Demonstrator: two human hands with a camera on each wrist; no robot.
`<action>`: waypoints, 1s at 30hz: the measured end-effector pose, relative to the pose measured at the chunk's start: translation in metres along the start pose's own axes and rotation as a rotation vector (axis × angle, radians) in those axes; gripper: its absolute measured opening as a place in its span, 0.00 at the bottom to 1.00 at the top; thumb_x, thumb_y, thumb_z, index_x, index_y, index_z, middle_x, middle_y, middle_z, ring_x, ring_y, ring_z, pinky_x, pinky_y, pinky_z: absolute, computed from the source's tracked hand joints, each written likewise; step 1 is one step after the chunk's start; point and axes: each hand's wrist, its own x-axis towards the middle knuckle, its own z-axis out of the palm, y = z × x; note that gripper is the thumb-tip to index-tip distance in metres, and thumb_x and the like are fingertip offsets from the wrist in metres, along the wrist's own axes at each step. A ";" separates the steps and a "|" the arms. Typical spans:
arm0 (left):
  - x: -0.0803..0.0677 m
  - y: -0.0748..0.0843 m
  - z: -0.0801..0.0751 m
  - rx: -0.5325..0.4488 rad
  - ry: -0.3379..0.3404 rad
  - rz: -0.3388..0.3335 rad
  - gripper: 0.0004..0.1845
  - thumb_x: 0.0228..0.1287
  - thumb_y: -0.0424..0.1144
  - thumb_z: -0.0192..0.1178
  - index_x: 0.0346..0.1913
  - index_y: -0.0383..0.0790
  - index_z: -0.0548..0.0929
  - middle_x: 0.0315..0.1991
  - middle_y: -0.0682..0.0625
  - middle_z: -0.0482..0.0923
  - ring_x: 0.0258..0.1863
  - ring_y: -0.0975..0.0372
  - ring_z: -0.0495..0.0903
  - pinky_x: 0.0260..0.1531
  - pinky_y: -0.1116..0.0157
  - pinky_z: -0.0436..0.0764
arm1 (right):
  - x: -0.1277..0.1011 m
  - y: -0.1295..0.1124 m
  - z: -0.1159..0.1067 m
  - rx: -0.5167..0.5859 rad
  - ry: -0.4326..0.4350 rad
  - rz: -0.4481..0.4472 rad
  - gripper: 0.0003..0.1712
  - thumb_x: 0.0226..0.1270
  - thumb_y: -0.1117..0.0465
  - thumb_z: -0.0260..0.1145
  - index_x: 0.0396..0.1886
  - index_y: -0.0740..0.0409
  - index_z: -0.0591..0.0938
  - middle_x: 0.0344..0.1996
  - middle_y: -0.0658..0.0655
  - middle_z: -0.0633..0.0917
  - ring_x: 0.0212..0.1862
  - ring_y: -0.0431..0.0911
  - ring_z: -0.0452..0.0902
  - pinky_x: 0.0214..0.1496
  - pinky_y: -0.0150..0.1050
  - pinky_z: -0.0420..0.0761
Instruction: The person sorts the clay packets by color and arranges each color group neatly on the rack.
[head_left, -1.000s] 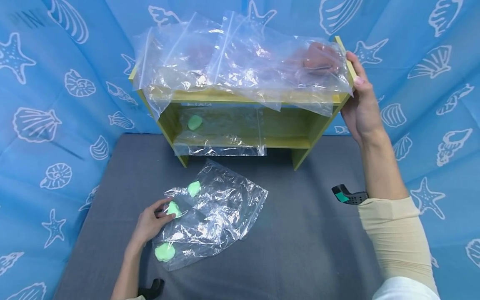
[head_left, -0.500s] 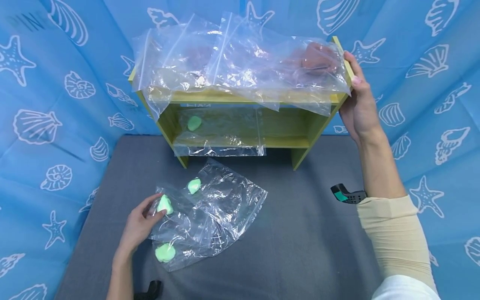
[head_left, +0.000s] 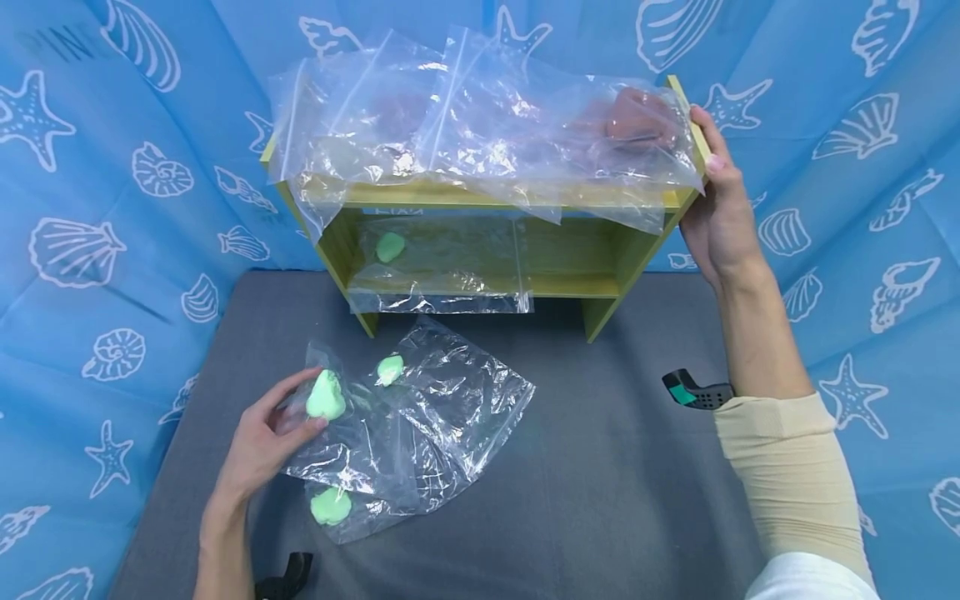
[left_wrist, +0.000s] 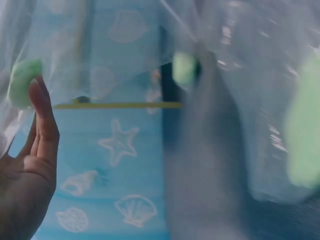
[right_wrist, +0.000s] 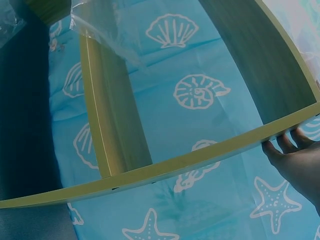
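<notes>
My left hand (head_left: 258,437) pinches a pale green lump (head_left: 326,396) through a clear plastic bag (head_left: 341,458), raised over the table. In the left wrist view the lump (left_wrist: 22,82) sits at the fingertips. More clear bag lies flat underneath, with one green lump (head_left: 390,369) near its far edge and another green lump (head_left: 331,506) at the near left. My right hand (head_left: 720,208) grips the right side of a yellow-green wooden shelf (head_left: 573,286). The right wrist view has its fingers (right_wrist: 287,145) bent over the side panel's edge (right_wrist: 200,155).
Several zip bags (head_left: 480,125) with reddish-brown contents cover the shelf's top level. A clear bag (head_left: 465,250) holding a green lump (head_left: 390,247) lies on the lower level. Blue shell-patterned curtain (head_left: 112,167) surrounds the grey table (head_left: 600,467).
My left hand has drawn the pinched green lump and its bag to the left and upward, off the bag beneath. The right hand stays on the shelf's side.
</notes>
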 end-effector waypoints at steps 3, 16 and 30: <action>0.005 0.009 0.001 -0.032 -0.038 0.030 0.35 0.62 0.23 0.65 0.72 0.39 0.69 0.55 0.48 0.76 0.36 0.63 0.85 0.30 0.69 0.83 | -0.001 -0.001 0.000 -0.001 0.001 0.000 0.37 0.65 0.52 0.55 0.76 0.44 0.63 0.72 0.56 0.61 0.65 0.52 0.62 0.62 0.44 0.65; 0.035 0.053 0.030 -0.179 -0.029 0.267 0.35 0.57 0.14 0.63 0.69 0.29 0.70 0.66 0.44 0.71 0.47 0.63 0.84 0.40 0.68 0.84 | 0.000 0.000 0.000 -0.001 -0.016 -0.011 0.38 0.65 0.51 0.56 0.76 0.45 0.62 0.72 0.57 0.62 0.65 0.53 0.62 0.62 0.44 0.66; 0.116 0.073 0.073 -0.320 0.087 0.392 0.31 0.58 0.15 0.63 0.66 0.28 0.73 0.64 0.40 0.74 0.59 0.55 0.76 0.53 0.66 0.80 | 0.000 0.000 -0.001 -0.004 -0.015 -0.003 0.38 0.65 0.51 0.56 0.76 0.44 0.62 0.72 0.57 0.62 0.64 0.52 0.64 0.61 0.43 0.67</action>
